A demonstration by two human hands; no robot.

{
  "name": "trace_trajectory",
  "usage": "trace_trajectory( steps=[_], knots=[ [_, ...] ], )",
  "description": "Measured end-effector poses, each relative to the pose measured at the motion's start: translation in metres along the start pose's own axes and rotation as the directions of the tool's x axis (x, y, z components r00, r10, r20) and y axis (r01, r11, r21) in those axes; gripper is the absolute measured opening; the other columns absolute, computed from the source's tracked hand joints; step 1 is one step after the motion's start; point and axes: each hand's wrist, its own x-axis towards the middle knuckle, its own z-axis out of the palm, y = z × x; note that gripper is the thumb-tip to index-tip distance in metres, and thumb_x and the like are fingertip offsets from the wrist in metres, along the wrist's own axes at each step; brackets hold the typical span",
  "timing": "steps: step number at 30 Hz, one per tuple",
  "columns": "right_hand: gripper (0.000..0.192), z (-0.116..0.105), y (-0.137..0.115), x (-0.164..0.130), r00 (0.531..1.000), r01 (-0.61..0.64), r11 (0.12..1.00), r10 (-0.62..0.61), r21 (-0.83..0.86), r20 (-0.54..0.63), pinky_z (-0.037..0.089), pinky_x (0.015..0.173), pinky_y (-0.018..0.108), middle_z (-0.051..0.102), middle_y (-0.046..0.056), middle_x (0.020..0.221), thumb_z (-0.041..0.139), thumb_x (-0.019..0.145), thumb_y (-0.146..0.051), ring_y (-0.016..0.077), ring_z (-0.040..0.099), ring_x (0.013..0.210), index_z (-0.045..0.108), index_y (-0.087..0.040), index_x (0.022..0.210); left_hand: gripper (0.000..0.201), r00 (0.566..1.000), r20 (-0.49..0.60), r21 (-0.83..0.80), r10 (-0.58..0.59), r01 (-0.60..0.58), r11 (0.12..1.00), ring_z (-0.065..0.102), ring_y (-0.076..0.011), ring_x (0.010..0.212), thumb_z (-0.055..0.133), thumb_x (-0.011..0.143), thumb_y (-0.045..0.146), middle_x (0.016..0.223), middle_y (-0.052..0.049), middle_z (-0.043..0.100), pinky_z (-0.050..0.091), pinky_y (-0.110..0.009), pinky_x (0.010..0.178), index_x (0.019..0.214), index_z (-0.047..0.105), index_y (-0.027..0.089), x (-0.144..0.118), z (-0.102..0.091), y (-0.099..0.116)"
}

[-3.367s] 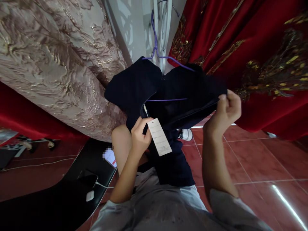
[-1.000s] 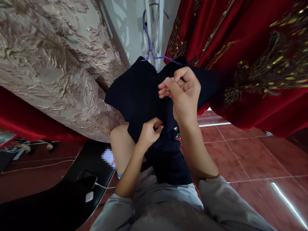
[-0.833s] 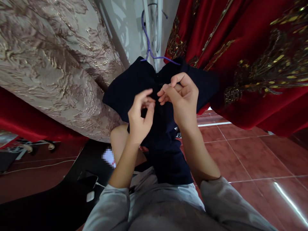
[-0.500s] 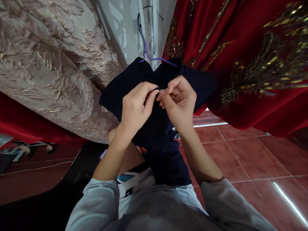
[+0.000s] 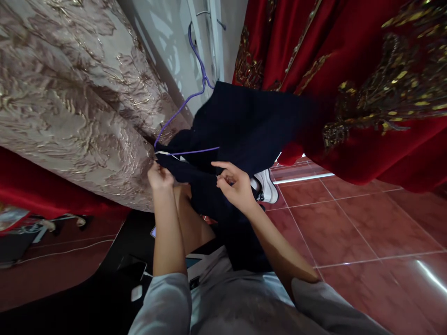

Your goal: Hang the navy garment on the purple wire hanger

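Note:
A dark navy shirt hangs in front of me on a purple hanger. The left arm of the hanger and part of its lower bar show bare, while its right side is hidden under the cloth. My left hand is closed on the shirt's edge, just below the hanger's left end. Over the front of the shirt is my right hand, its index finger stretched out and the other fingers loosely curled. I see no cloth gripped in it.
Pale embossed fabric hangs at the left, and red cloth with gold sequins at the right. A white metal rack stands behind the shirt. A white shoe rests on the red tiled floor.
My hands have moved apart from their meeting point at the shirt's front. The left went left and down with the shirt's edge, and the hanger's left arm has come out of the cloth.

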Motion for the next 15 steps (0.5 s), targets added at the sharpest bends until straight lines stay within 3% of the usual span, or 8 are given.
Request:
trace_trajectory(
  steps=[2,4,8,11,13,15],
  knots=[
    [0.064,-0.009,0.01,-0.012,0.993,-0.099,0.995,0.101,0.027,-0.067,0.041,0.058,0.025,0.057,-0.008,0.063,0.057,0.083,-0.021,0.0097,0.049,0.054,0.058,-0.017,0.147,0.026,0.998,0.042,0.023,-0.055,0.054,0.998,0.061,-0.0107,0.066,0.06,0.097,0.024,0.064,0.002,0.057,0.054,-0.021,0.073,0.074,0.049,0.02,-0.026,-0.012,-0.026],
    [0.075,-0.019,0.019,-0.026,0.959,-0.184,0.981,0.192,0.058,-0.207,0.041,0.055,0.024,0.057,-0.008,0.061,0.058,0.081,-0.024,0.0099,0.051,0.053,0.049,-0.015,0.156,0.025,0.99,0.097,0.033,-0.099,0.097,0.995,0.063,-0.0112,0.069,0.071,0.09,0.031,0.068,0.001,0.06,0.055,-0.022,0.075,0.076,0.053,0.02,-0.054,-0.019,-0.043],
    [0.078,-0.04,0.021,-0.042,0.863,-0.213,0.973,0.231,0.092,-0.449,0.038,0.049,0.022,0.06,-0.008,0.061,0.061,0.079,-0.028,0.0091,0.048,0.05,0.05,-0.013,0.155,0.034,0.961,0.24,0.076,-0.136,0.121,0.99,0.068,-0.014,0.081,0.084,0.076,0.041,0.092,-0.004,0.069,0.057,-0.029,0.083,0.09,0.062,0.019,-0.09,-0.018,-0.047],
    [0.084,-0.05,0.015,-0.041,0.831,-0.221,0.969,0.246,0.111,-0.499,0.037,0.049,0.022,0.06,-0.008,0.06,0.06,0.076,-0.028,0.0091,0.046,0.049,0.047,-0.01,0.157,0.034,0.923,0.384,0.228,0.033,-0.129,0.965,0.066,-0.0154,0.083,0.08,0.081,0.049,0.093,-0.004,0.068,0.055,-0.028,0.081,0.089,0.066,0.02,-0.099,-0.005,-0.03],
    [0.087,-0.053,0.016,-0.039,0.835,-0.277,0.955,0.294,0.106,-0.466,0.035,0.049,0.023,0.059,-0.008,0.059,0.06,0.075,-0.028,0.0096,0.045,0.049,0.044,-0.007,0.158,0.029,0.839,0.519,0.302,0.164,-0.359,0.883,0.065,-0.0174,0.086,0.074,0.088,0.048,0.09,-0.004,0.068,0.054,-0.028,0.082,0.089,0.069,0.02,-0.105,0.005,-0.013],
    [0.085,-0.055,0.021,-0.039,0.855,-0.378,0.924,0.374,0.062,-0.359,0.034,0.05,0.024,0.059,-0.007,0.058,0.061,0.076,-0.031,0.0105,0.044,0.049,0.047,-0.003,0.155,0.024,0.733,0.655,0.316,0.182,-0.485,0.816,0.065,-0.0189,0.087,0.07,0.093,0.043,0.091,-0.005,0.07,0.054,-0.029,0.083,0.091,0.07,0.02,-0.114,0.013,0.002]
  ],
)
